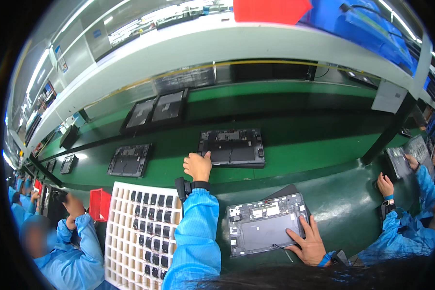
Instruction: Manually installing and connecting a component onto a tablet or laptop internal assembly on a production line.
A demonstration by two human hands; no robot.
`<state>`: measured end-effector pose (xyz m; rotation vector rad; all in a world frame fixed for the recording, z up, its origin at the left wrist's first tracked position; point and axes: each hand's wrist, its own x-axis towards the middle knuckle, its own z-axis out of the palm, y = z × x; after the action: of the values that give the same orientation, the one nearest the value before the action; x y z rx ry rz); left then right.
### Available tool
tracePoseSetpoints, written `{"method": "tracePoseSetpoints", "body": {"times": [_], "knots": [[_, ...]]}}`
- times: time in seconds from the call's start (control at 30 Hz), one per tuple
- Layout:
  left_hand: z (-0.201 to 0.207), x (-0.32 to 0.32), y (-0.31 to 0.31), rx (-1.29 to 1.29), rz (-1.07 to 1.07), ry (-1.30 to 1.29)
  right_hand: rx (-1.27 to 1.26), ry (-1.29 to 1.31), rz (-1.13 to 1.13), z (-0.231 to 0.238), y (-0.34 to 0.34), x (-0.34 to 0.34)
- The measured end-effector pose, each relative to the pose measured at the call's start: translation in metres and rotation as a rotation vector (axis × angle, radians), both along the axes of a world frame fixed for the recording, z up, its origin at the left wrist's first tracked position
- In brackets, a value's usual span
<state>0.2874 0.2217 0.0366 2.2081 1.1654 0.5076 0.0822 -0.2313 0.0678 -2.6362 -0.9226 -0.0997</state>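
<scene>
On the green conveyor ahead, an open-backed tablet [237,151] shows its dark inner parts. My left hand [197,166] is closed on its near left corner, thumb on top and fingers curled at the edge. Closer to me on the bench lies a second open tablet [263,231], grey inside with a lighter board strip along its top. Its lower right part is under my right hand [309,241], whose fingers are spread and rest on it. By that thumb a thin dark cable [280,247] sticks out. A dark flat panel [285,192] shows partly behind this tablet.
Left of my forearm stands a white compartment tray [123,232] with several small black parts. Beyond it are a red bin [99,205] and another tablet [129,160]. Black trays [154,110] sit further back. A shelf post [389,128] rises at right. Co-workers sit on both sides.
</scene>
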Motion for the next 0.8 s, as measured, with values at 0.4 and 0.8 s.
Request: {"method": "tracePoseSetpoints", "body": {"times": [0.4,0.8], "knots": [[0.117,-0.114,0.004,-0.887,-0.164,-1.110,0.285,-0.234,-0.178,-0.017,0.096,0.148],[0.007,-0.273,-0.194,-0.958,-0.261,-0.718,0.813,0.538,-0.013,0.015,0.039,0.215]]}}
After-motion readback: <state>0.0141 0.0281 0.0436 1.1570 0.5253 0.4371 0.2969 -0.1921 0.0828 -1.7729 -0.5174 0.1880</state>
